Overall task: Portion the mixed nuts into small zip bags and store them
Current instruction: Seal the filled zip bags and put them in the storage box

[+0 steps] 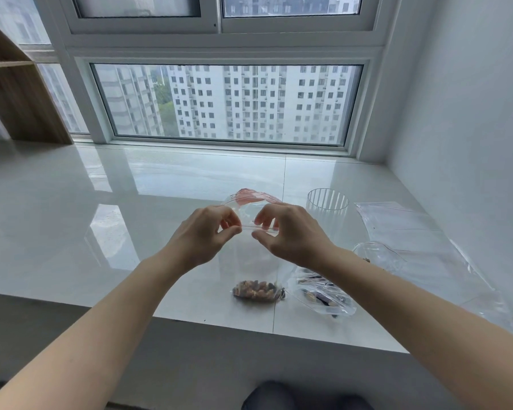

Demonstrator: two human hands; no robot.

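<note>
Nuts sag in the zip bag both hands pinch by its top; pressing fingers along should seal it.

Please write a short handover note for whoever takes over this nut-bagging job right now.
Left hand and right hand: each has a pinch grip on the top zip edge of the small zip bag, which hangs upright with nuts at the bottom.
Another bag with nuts lies on the ledge to the right; glass behind.
Left: seal this bag, store both.
</note>
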